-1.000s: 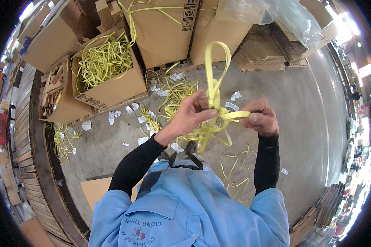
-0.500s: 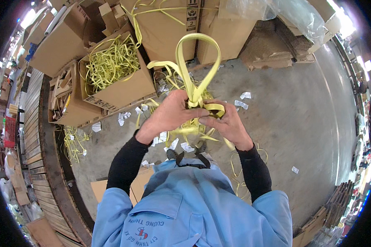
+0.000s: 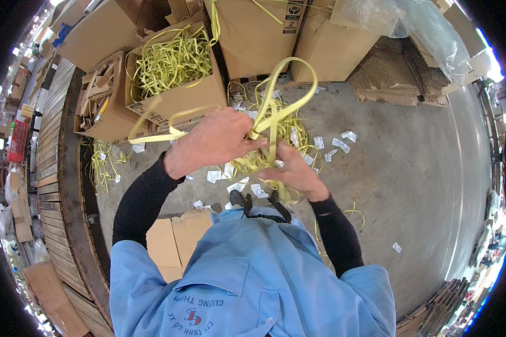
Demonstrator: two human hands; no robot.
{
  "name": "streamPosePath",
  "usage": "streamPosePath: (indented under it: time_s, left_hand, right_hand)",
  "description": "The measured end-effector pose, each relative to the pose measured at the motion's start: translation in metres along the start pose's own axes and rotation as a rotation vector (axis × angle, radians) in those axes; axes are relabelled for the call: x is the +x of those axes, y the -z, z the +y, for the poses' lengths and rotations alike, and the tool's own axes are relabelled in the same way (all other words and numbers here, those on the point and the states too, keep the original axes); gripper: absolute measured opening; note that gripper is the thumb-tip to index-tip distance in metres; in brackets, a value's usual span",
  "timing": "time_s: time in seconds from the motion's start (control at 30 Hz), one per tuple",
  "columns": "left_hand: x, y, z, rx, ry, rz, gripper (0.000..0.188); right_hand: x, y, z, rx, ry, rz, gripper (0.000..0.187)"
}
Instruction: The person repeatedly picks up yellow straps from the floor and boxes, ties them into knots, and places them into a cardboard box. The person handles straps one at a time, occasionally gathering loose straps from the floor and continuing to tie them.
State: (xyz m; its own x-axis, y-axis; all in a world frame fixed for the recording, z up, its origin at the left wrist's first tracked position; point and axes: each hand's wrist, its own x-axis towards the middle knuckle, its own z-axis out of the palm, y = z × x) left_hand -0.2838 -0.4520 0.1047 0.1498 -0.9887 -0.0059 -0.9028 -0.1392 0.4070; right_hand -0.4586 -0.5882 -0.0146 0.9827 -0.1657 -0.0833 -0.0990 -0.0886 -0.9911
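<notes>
Between my hands is a yellow plastic strap, bent into a tall loop that rises away from me, with its crossing point at my fingertips. My left hand is closed on the strap just left of that crossing. A loose strap end trails out to the left beyond its wrist. My right hand is closed too, pinching the strap with thumb and fingers; its fingers are slightly blurred. Below and beyond my hands, a tangled heap of yellow strapping lies on the floor, partly hidden by them.
An open cardboard box full of yellow strapping stands at far left, beside a box of cardboard scraps. Tall cartons line the back. Flattened cardboard is stacked at far right. Paper scraps litter the concrete floor. A slatted conveyor runs along the left.
The loop has tilted to the right and looks narrower. My left hand has moved slightly left, and a strap end now trails beside it. My right hand has turned and dropped slightly. The view has shifted.
</notes>
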Motion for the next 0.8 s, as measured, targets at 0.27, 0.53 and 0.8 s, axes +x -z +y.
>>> streamPosePath:
  time_s: [0.27, 0.53, 0.8]
  left_hand:
    - [-0.034, 0.042, -0.132, -0.151, 0.416, 0.564, 0.023]
    - [-0.069, 0.089, -0.167, -0.498, 0.632, 1.233, 0.023]
    - [-0.013, 0.113, -0.057, -0.937, -0.042, 1.263, 0.012]
  right_hand:
    - [-0.046, 0.083, 0.041, 1.083, 0.19, 0.542, 0.036]
    - [-0.167, 0.287, 0.14, 0.825, 0.101, 1.405, 0.022]
    - [-0.082, 0.204, 0.096, 0.281, -0.213, 1.191, 0.053]
